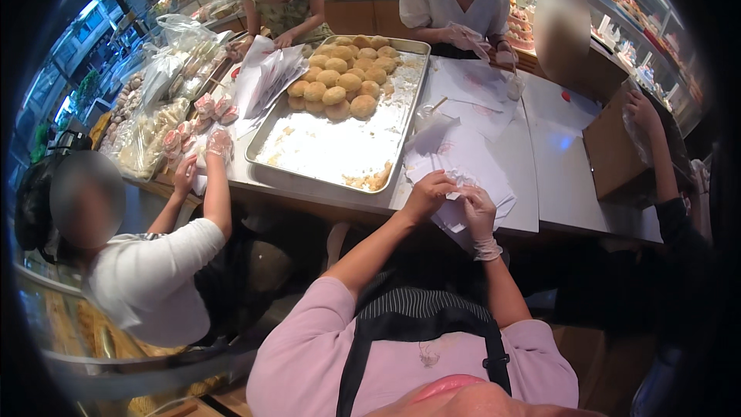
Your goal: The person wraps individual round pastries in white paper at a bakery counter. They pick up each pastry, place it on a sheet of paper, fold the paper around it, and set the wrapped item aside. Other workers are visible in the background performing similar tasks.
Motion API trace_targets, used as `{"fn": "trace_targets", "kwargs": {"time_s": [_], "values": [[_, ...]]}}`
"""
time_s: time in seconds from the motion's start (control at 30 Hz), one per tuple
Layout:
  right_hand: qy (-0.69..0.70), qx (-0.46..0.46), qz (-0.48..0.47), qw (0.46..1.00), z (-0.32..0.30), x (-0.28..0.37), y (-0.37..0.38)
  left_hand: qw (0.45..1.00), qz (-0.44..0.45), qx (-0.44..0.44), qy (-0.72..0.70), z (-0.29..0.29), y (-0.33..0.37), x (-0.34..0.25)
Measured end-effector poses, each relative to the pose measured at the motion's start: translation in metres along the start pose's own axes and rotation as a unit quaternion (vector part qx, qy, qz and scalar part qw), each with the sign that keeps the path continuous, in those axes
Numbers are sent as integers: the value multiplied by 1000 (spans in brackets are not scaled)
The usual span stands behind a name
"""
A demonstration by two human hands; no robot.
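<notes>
My bare left hand pinches the left side of a crumpled piece of white wrapping paper. Clear plastic covers my right hand, whose fingers close on the same paper from the right. Whether anything lies inside the folds is hidden. Beneath and beyond my hands, white paper sheets are spread at the table's near edge. Just left of them is a large metal tray, with round golden-brown buns heaped at its far end and crumbs over its near part.
At the left, a co-worker's hands work beside wrapped pieces and plastic bags of food. Two people stand across the table. A cardboard box rests at the right, with another person's hand on it. A cup stands near the far edge.
</notes>
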State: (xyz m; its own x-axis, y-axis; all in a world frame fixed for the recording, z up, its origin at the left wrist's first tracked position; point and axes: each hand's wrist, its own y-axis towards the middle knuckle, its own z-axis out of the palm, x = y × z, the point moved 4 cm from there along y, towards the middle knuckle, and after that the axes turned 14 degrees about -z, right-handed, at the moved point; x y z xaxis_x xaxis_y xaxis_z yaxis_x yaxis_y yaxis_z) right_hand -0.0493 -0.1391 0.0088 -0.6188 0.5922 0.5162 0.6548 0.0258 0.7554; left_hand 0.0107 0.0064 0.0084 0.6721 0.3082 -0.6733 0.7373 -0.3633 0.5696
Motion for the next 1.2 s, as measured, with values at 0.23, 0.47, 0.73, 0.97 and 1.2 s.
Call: {"fn": "trace_targets", "kwargs": {"time_s": [0.23, 0.47, 0.73, 0.97, 1.2], "values": [[46, 45, 198, 978, -12, -16, 4, 999, -24, 18, -42, 0, 1, 4], [138, -37, 159, 977, 2, -29, 89, 998, -38, -7, -57, 3, -7, 9], [128, -10, 148, 981, 73, -74, 182, 997, -39, 25, -57, 8, -2, 9], [102, -107, 19, 989, 55, -27, 195, 994, -71, 31, -74, 4, -6, 14], [85, -118, 0, 989, 36, -26, 175, 994, -62, 27, -82, -1, -4, 7]]}}
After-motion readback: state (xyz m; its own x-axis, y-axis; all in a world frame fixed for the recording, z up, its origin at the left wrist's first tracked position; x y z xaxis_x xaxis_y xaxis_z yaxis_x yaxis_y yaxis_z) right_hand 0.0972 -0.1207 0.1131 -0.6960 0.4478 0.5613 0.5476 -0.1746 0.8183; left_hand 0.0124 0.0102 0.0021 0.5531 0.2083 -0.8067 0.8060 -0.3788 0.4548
